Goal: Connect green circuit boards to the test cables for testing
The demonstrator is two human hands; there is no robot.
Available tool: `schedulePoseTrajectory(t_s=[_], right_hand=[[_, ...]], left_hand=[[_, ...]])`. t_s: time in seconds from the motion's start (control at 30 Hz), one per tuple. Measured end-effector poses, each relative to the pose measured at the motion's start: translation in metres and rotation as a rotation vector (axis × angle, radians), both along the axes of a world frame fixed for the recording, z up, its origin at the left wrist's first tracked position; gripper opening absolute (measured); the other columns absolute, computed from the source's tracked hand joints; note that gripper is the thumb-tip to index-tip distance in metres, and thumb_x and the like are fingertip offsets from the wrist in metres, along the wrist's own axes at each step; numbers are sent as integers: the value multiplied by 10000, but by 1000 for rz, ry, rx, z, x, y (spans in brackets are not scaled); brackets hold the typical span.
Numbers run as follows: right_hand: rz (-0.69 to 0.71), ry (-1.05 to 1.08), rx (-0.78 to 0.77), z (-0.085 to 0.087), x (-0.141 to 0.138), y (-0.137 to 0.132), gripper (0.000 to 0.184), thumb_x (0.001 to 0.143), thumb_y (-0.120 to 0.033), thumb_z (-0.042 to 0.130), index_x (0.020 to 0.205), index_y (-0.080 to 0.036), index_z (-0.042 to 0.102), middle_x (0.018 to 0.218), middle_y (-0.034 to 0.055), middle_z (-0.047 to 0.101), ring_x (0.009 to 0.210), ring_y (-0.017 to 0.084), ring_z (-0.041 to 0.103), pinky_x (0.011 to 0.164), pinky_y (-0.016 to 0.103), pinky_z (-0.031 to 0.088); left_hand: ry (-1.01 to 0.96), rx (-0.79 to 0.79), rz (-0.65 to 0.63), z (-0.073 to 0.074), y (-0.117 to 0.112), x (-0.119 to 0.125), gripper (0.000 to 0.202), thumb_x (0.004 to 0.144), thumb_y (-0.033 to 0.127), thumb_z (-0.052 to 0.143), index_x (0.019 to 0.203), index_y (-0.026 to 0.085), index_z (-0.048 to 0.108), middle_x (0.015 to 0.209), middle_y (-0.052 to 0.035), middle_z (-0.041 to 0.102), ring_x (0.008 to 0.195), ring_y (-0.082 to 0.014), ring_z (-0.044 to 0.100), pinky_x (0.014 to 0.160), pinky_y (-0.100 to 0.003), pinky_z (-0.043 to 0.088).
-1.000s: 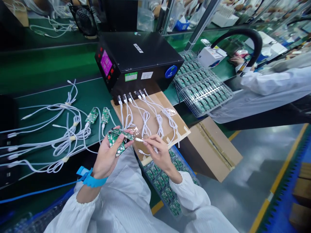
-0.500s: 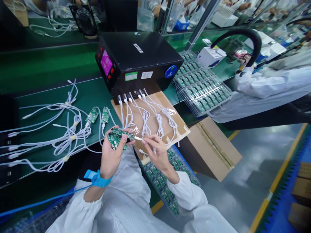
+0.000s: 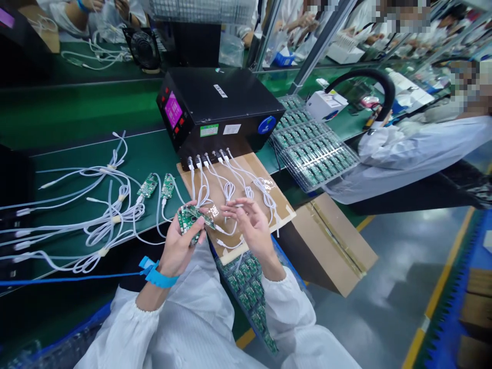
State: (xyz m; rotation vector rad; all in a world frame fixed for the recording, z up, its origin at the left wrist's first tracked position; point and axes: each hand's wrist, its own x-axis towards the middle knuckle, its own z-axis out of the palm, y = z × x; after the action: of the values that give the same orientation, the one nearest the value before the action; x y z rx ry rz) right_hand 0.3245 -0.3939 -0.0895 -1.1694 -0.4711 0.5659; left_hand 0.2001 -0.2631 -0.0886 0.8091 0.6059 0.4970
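My left hand (image 3: 179,246) is closed round a small stack of green circuit boards (image 3: 191,219), held upright above the bench edge. A white cable (image 3: 221,229) is plugged into the top board and hangs from it. My right hand (image 3: 249,225) hovers just right of the boards with fingers spread and nothing in them. A blue wrist strap (image 3: 156,275) sits on my left wrist. Below my hands lies a tray of green boards (image 3: 248,287) on my lap.
A black tester box (image 3: 221,105) feeds several white cables over a brown cardboard pad (image 3: 265,171). Two boards (image 3: 157,185) and a tangle of white cables (image 3: 96,215) lie at the left. Trays of boards (image 3: 315,148) and a co-worker's sleeve (image 3: 415,151) are at the right.
My right hand let go of the white cable plug at the top board and opened its fingers. The view tilted slightly upward.
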Motion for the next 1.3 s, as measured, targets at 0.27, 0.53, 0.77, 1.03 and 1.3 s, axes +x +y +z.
schedulePoseTrajectory(t_s=[0.27, 0.53, 0.77, 1.03, 1.3], right_hand=[[-36, -394, -150, -2, -10, 32, 172, 980, -330, 724, 1109, -279, 825, 1050, 48, 710, 919, 156, 723, 854, 313, 618], [-46, -515, -221, 8, -10, 32, 186, 962, -223, 712, 1087, -277, 838, 959, 34, 657, 856, 135, 667, 834, 296, 592], [-53, -483, -168, 6, -7, 32, 137, 930, -197, 711, 994, -238, 825, 945, 33, 644, 808, 126, 667, 748, 271, 586], [-29, -592, -179, 10, -6, 31, 112, 964, -231, 694, 1012, -231, 795, 930, 32, 639, 830, 143, 654, 764, 298, 572], [-10, -614, -186, 12, -9, 32, 116, 1002, -250, 649, 1001, -216, 760, 963, 43, 663, 849, 144, 654, 781, 289, 559]], left_hand=[[-83, -184, -4, 3, -6, 5, 483, 840, 494, 857, 1176, 182, 705, 864, -12, 582, 673, -81, 514, 473, -146, 441], [-68, -232, -70, 1, -10, 8, 450, 800, 456, 899, 1085, 179, 688, 852, 12, 548, 634, -59, 464, 455, -130, 426], [-96, -226, -86, -2, -10, 10, 376, 845, 429, 865, 1067, 175, 698, 884, 6, 548, 657, -65, 479, 446, -136, 436], [-81, -224, -115, -2, -9, 10, 455, 792, 447, 908, 1098, 173, 711, 876, 9, 544, 652, -58, 480, 443, -128, 437], [-102, -200, -143, -3, -7, 9, 431, 797, 422, 910, 1083, 181, 697, 821, 20, 534, 637, -56, 468, 453, -119, 423]])
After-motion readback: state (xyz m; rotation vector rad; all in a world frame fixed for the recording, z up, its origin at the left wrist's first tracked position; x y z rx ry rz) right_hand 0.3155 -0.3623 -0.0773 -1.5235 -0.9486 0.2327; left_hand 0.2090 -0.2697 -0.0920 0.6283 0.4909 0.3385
